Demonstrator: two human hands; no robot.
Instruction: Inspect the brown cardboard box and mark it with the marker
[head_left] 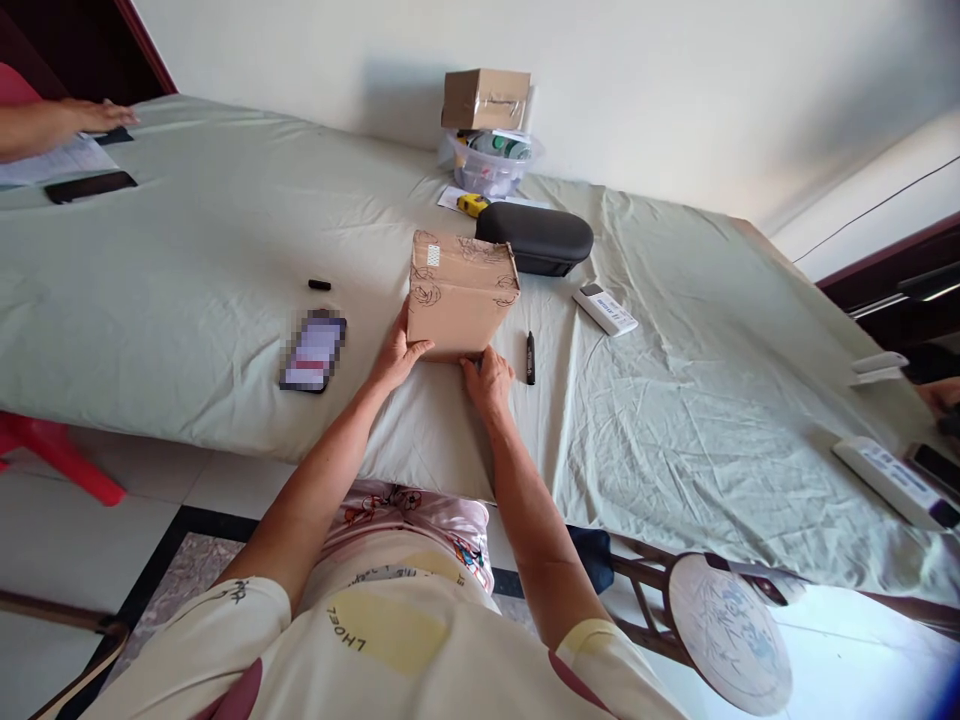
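Note:
A brown cardboard box point(461, 325) with black scribbled swirls and a small white label stands in front of me, slightly tilted. My left hand point(396, 355) grips its lower left side, thumb along the front and the other fingers partly hidden behind the box. My right hand point(491, 382) is closed at the lower right front edge, its fingers bent against the cardboard. Just right of that hand lies a black marker point(531, 358). To the left are a phone point(313, 350) with a lit, blurred screen and a small black cap-like piece point(319, 285).
Behind the box are a black hard case point(536, 235), a yellow tape measure point(472, 205) and a plastic tub point(491, 170) under another carton point(487, 98). A white package point(606, 310) lies right. Another person's hand point(97, 115) rests far left; a round stool point(727, 630) stands below right.

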